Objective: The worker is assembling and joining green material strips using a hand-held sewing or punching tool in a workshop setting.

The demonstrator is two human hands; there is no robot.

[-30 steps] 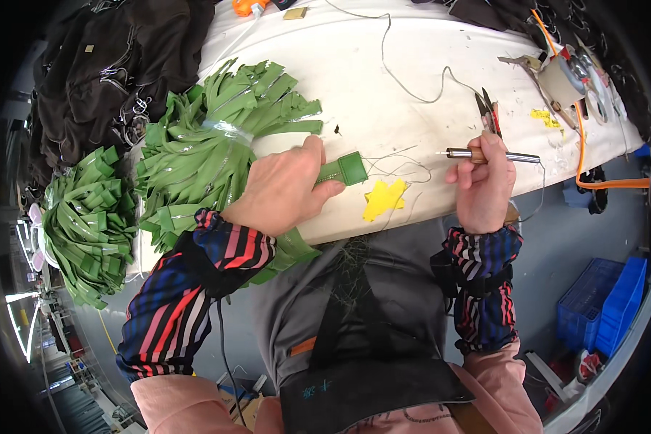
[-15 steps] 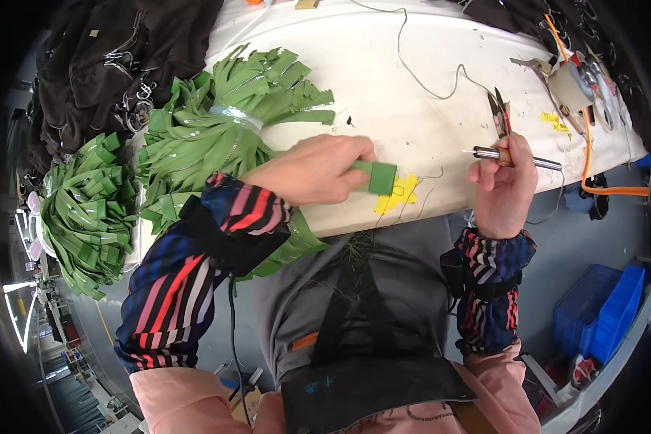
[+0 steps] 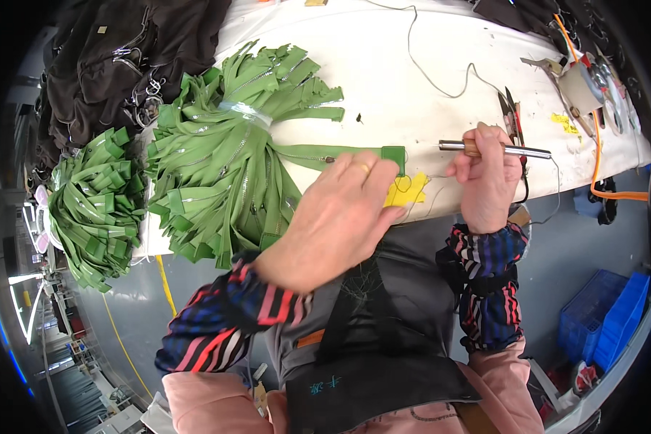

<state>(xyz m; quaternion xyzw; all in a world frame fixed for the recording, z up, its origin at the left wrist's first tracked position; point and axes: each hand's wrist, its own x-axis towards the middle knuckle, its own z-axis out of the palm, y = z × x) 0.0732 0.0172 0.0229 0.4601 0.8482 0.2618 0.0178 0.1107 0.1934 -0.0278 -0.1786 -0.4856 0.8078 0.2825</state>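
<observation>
My left hand (image 3: 336,217) is over a green zipper (image 3: 307,152) near its square end tab (image 3: 393,160). Its fingers curl onto the strip, their tips partly hidden, and the thumb sits lower, beside a yellow paper piece (image 3: 406,191). That zipper runs out of a large bundle of green zippers (image 3: 228,155), bound with a clear band (image 3: 244,112). My right hand (image 3: 488,170) is closed round a slim metal pen-like tool (image 3: 524,150) with a brown section and a wire at its rear end. The tool's tip points left, apart from the zipper. Black-bladed snips (image 3: 514,119) lie just behind this hand.
A second pile of green zippers (image 3: 98,210) hangs at the table's left edge. Dark garments (image 3: 101,58) are heaped at the far left. A grey wire (image 3: 416,61) crosses the white table (image 3: 340,43). Tape rolls and an orange cord (image 3: 597,155) are at right; blue crates (image 3: 593,318) stand below.
My left hand has moved right and nearer to me, uncovering the zipper's length. The end tab lies flatter on the table. My right hand has brought the pen-like tool slightly left.
</observation>
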